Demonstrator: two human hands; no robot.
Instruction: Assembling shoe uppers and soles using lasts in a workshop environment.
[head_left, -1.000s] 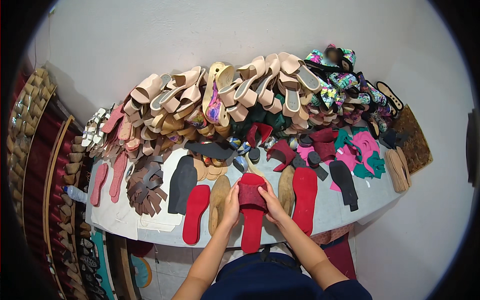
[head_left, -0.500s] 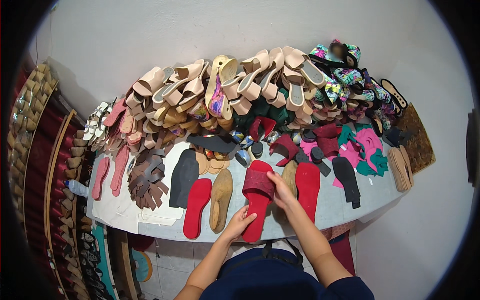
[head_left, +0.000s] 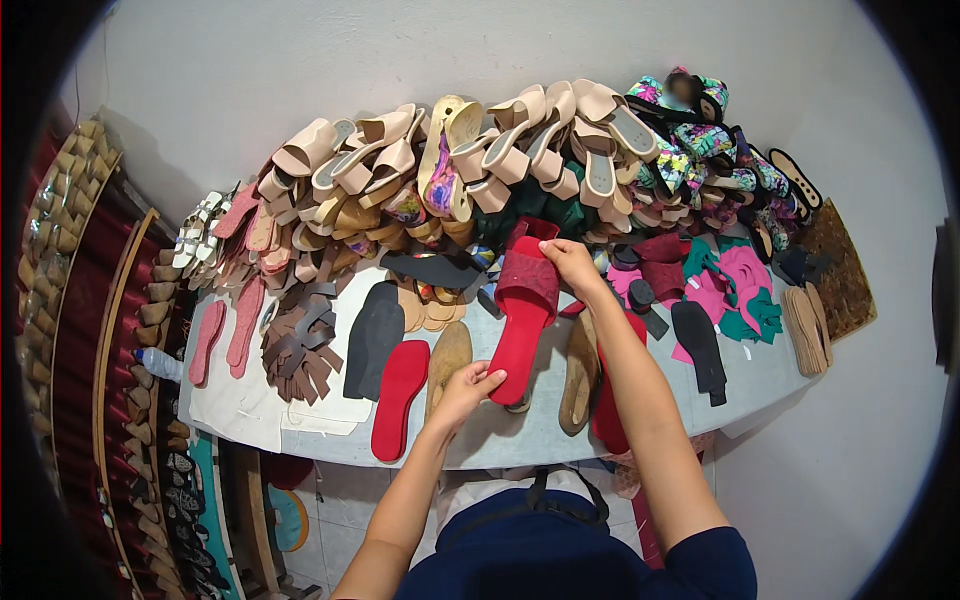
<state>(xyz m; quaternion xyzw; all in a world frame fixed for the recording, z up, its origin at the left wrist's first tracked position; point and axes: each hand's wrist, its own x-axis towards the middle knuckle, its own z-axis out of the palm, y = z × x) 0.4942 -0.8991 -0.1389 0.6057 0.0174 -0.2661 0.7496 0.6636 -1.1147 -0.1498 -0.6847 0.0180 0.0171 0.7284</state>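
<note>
Between my hands, above the table, is a red slide sandal (head_left: 522, 310) with a dark red textured strap. My left hand (head_left: 468, 392) pinches its heel end. At the toe end, my right hand (head_left: 572, 265) grips the edge. Left of the sandal a wooden shoe last (head_left: 449, 350) lies partly behind my left hand, beside a red sole (head_left: 400, 400). Another wooden last (head_left: 579, 382) rests to the right. A second red sole (head_left: 607, 420) is mostly covered by my right forearm.
Piled along the wall are beige heeled sandals (head_left: 520, 125) and colourful patterned ones (head_left: 700, 140). Brown strap pieces (head_left: 303, 340), black soles (head_left: 376, 335), pink and green scraps (head_left: 742, 275) and tan soles (head_left: 806, 325) lie on the table (head_left: 470, 440). Shelves of lasts (head_left: 70, 190) stand at left.
Both hands have moved farther over the table with the red sandal, lifting it away from my body. My right hand has shifted from the strap's side to the toe end.
</note>
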